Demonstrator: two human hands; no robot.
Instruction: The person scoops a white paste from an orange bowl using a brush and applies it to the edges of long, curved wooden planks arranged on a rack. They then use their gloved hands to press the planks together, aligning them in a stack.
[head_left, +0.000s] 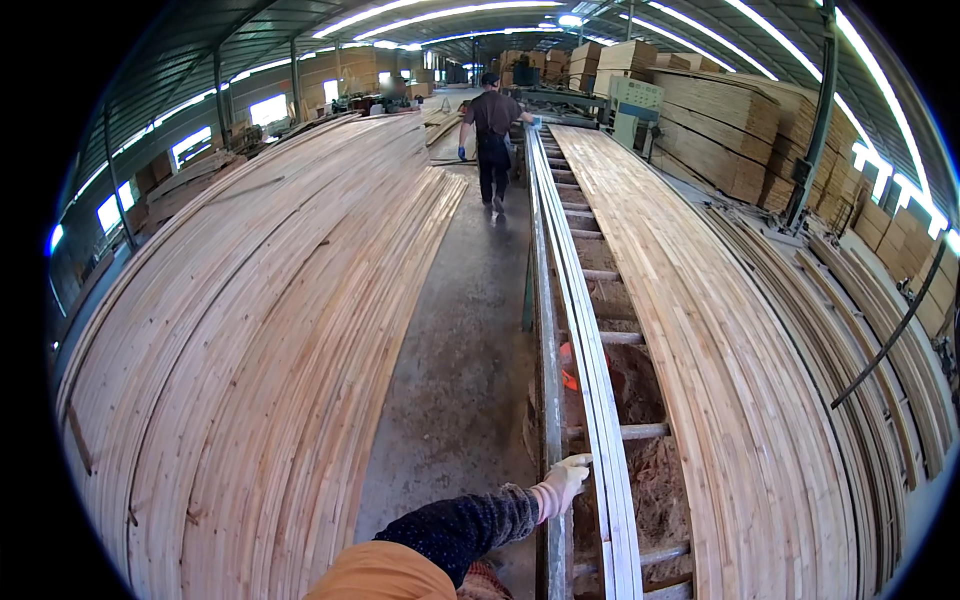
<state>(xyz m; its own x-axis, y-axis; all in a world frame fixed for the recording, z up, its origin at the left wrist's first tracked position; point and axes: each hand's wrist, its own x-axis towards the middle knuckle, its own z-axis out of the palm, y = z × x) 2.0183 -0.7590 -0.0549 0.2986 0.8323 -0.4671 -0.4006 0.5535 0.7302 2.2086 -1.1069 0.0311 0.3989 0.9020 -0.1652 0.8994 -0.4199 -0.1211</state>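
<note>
My left hand (pixel 565 487), in a pale glove, reaches across to the right. It is closed at the left edge of a bundle of long, narrow wooden strips (pixel 589 375); its fingertips are partly hidden. The strips look bluish white in the light and run away from me along a roller conveyor (pixel 640 432). At their far end a co-worker in dark clothes (pixel 493 130) walks with their back to me, one blue-gloved hand on or beside the strips. My right hand does not show.
A wide layer of wooden boards (pixel 270 330) fills the left side, beside a concrete aisle (pixel 455 370). Right of the rollers lies a long jointed wood panel (pixel 700 330). Stacked timber (pixel 715 125), a control cabinet (pixel 635 105) and a steel post (pixel 815 130) stand farther right.
</note>
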